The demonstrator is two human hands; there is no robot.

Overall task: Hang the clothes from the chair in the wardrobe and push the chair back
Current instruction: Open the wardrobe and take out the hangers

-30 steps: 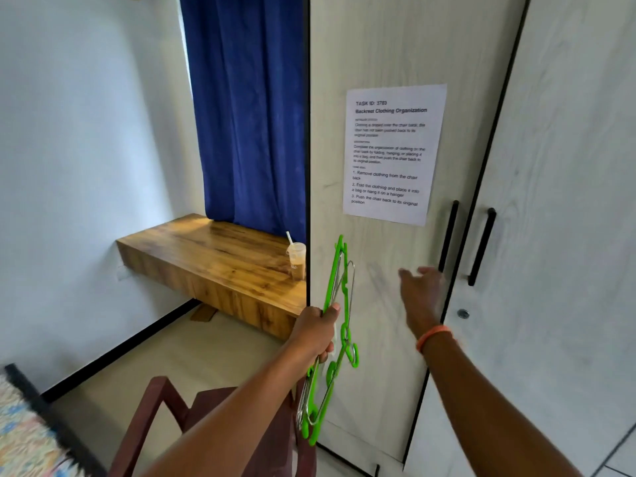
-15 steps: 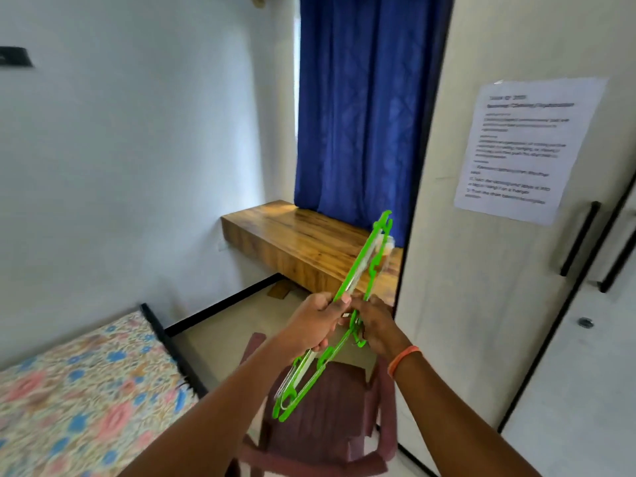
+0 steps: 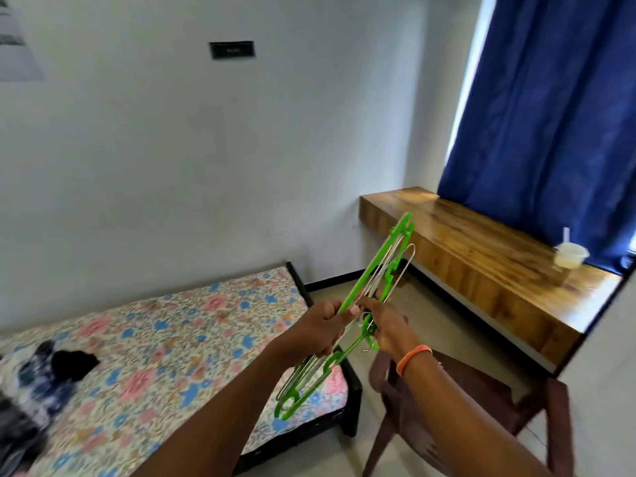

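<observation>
Wardrobe gone from view; both hands' fingers (image 3: 371, 306) grip bunched hangers (image 3: 375, 270), count unclear

Both hands meet on a bundle of bright green plastic and thin wire hangers (image 3: 371, 287), held slanted. The left hand (image 3: 321, 327) grips the middle of the bundle; the right hand (image 3: 387, 325), an orange band at its wrist, pinches the hooks. Below stands a dark brown plastic chair (image 3: 464, 401), beside a bed with a floral sheet (image 3: 172, 339) carrying dark clothes (image 3: 44, 370). A lidded cup (image 3: 569, 254) sits on the wooden bench (image 3: 481, 256).
</observation>
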